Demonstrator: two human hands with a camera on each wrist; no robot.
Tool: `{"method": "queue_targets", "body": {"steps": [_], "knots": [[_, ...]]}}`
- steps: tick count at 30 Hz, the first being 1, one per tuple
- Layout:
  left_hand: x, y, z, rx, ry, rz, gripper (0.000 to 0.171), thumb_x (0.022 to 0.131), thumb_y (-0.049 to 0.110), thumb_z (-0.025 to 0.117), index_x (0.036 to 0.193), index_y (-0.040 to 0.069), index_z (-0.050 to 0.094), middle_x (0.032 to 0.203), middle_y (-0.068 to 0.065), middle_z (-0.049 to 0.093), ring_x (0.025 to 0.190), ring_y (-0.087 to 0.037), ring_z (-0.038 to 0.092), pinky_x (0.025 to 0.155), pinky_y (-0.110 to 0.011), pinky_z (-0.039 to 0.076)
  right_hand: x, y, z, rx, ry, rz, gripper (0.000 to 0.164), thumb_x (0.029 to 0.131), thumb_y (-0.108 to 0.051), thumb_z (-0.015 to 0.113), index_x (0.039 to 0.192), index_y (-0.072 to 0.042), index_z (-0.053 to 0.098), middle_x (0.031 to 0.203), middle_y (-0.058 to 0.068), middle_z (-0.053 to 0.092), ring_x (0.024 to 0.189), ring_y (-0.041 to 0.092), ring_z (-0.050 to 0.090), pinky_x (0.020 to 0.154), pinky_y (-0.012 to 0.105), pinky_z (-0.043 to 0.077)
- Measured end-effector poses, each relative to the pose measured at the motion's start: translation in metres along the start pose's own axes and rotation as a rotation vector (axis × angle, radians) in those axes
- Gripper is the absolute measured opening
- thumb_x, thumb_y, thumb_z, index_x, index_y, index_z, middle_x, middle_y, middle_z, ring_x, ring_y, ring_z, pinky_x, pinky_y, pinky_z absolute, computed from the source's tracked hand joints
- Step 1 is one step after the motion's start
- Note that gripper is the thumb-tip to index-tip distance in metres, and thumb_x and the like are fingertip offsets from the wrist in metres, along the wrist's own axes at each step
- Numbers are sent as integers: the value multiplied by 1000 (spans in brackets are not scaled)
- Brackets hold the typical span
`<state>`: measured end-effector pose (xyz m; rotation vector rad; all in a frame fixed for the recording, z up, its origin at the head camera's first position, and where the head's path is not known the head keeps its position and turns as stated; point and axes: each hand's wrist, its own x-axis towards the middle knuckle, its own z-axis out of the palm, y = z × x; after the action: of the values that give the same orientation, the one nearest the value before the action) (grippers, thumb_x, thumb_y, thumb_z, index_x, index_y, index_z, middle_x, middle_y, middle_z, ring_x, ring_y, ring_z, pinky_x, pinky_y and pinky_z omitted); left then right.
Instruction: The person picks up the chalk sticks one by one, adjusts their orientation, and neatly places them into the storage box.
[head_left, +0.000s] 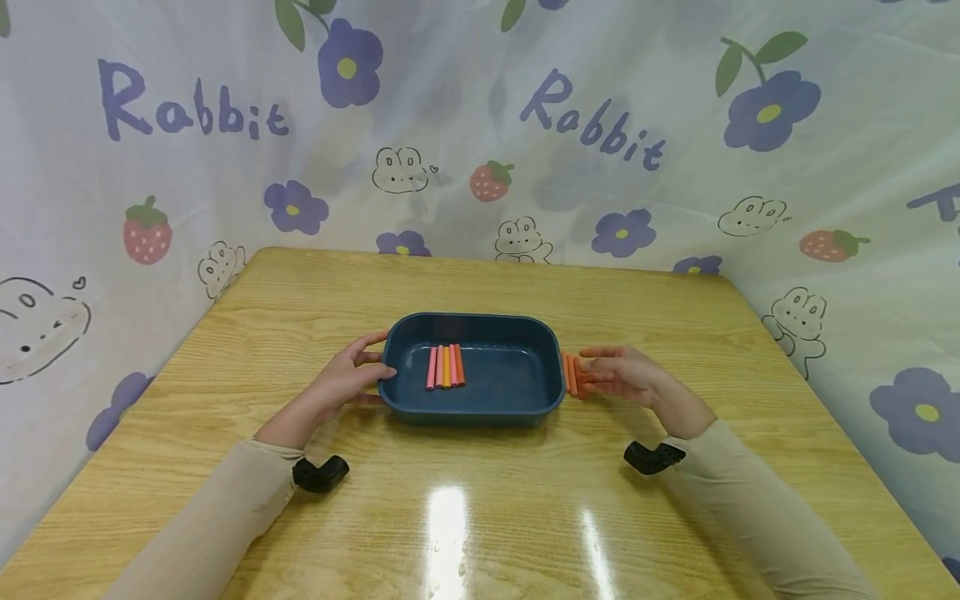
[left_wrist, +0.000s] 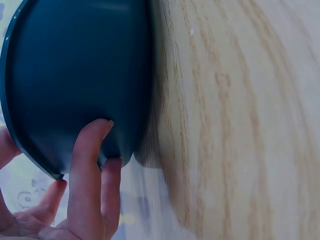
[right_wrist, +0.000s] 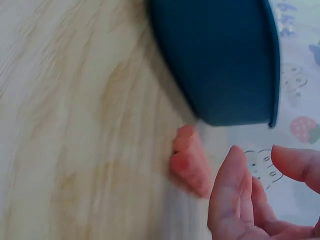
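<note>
A dark blue rectangular bin [head_left: 487,419] stands in the middle of the table. Inside it, on the left, several pink, yellow and orange sticks [head_left: 446,367] that look like chalk lie side by side. My left hand [head_left: 347,375] grips the bin's left end, with the thumb at the rim and fingers against the outer wall [left_wrist: 75,90]. Just outside the right end lie several orange sticks [head_left: 572,375], bunched together in the right wrist view [right_wrist: 191,162]. Beside them is my right hand [head_left: 622,375], its fingers extended and the thumb apart, holding nothing; in the head view its fingertips partly cover them.
The wooden table [head_left: 315,292] reaches back to a white curtain [head_left: 450,100] printed with rabbits, flowers and strawberries. Black wrist mounts [head_left: 321,475] sit on both sleeves. Light reflects off the tabletop in front of the bin.
</note>
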<state>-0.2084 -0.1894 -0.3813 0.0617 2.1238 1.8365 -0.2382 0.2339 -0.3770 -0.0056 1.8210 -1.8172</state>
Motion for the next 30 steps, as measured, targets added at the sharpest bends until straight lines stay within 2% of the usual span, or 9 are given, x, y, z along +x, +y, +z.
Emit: {"method": "queue_targets", "body": {"steps": [5, 7, 9, 11, 13, 15, 20, 30], "knots": [[0, 0, 1, -1, 1, -2, 72, 90, 7, 58, 149, 12, 19, 137, -30, 30, 92, -30, 61, 74, -46, 54, 5, 10, -3, -54, 89, 52, 60, 92, -4, 52, 142, 8, 20, 92, 9, 58, 77, 16, 59, 77, 33, 53], [0, 0, 1, -1, 2, -4, 72, 90, 7, 58, 149, 12, 19, 137, -30, 30, 92, -30, 61, 74, -47, 54, 8, 12, -3, -89, 116, 61, 60, 91, -5, 53, 142, 6, 22, 95, 11, 58, 76, 17, 60, 74, 34, 54], [0, 0, 1, 0, 2, -5, 72, 90, 8, 58, 149, 12, 19, 137, -30, 30, 92, -31, 61, 74, -47, 54, 10, 13, -2, -123, 126, 58, 61, 90, -3, 53, 143, 5, 22, 105, 17, 55, 76, 18, 59, 72, 35, 54], [0, -1, 1, 0, 3, -8, 72, 90, 8, 58, 149, 12, 19, 137, -29, 30, 92, -30, 61, 74, -47, 54, 12, 13, -1, -157, 125, 53, 63, 89, 1, 53, 143, 4, 22, 114, 20, 48, 78, 19, 59, 71, 35, 54], [0, -1, 0, -1, 2, -8, 72, 90, 8, 58, 150, 12, 18, 138, -29, 29, 92, -30, 62, 74, -46, 54, 13, 12, 1, -189, 117, 45, 64, 87, 4, 54, 143, 4, 22, 116, 23, 44, 78, 20, 58, 69, 34, 54], [0, -1, 0, -3, 1, -7, 71, 90, 8, 58, 150, 12, 18, 138, -29, 29, 91, -30, 62, 74, -46, 54, 15, 11, 2, -227, 111, 48, 67, 85, 7, 56, 143, 4, 23, 111, 21, 45, 77, 20, 59, 69, 34, 55], [0, -1, 0, -11, -4, -4, 71, 90, 7, 57, 149, 12, 18, 138, -29, 29, 90, -29, 62, 73, -45, 54, 18, 11, 4, -291, 125, 60, 61, 83, 9, 60, 138, 6, 34, 94, 12, 46, 72, 18, 60, 68, 33, 56], [1, -1, 0, -14, -3, 0, 71, 90, 7, 57, 149, 11, 18, 136, -30, 30, 91, -29, 61, 72, -44, 55, 18, 12, 4, -347, 94, 31, 56, 82, 13, 60, 133, 12, 38, 88, 11, 46, 70, 15, 55, 72, 33, 55]]}}
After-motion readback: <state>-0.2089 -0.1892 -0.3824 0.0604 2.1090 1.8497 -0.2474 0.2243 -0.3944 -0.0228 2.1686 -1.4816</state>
